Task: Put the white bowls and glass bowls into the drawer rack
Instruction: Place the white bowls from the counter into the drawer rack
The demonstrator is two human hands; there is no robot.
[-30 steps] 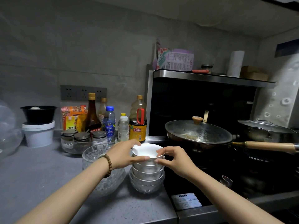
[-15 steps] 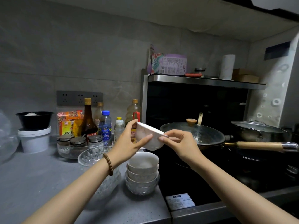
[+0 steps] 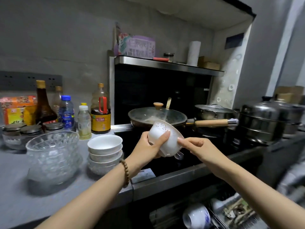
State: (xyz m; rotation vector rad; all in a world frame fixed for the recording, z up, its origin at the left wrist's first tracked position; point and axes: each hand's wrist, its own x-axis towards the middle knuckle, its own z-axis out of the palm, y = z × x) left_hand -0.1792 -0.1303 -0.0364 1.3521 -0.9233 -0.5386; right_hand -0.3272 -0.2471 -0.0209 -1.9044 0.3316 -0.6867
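Observation:
I hold one white bowl [image 3: 166, 138] tilted on its side above the black cooktop. My left hand [image 3: 148, 146] grips its base and wall. My right hand [image 3: 196, 146] pinches its rim from the right. A stack of white bowls [image 3: 105, 152] stands on the grey counter to the left of my hands. Further left sits a stack of cut glass bowls [image 3: 52, 154]. The open drawer rack [image 3: 219, 217] shows at the bottom right, with a blue-and-white cup and other dishes in it.
A lidded wok [image 3: 158, 114] with a wooden handle sits on the cooktop behind my hands. Steel pots [image 3: 264, 118] stand to the right. Bottles [image 3: 100, 111] and jars line the wall behind the bowl stacks.
Both hands carried the white bowl from above the stack to the right and down, over the cooktop, tipping it further on its side. The view swung right and down, revealing the drawer rack.

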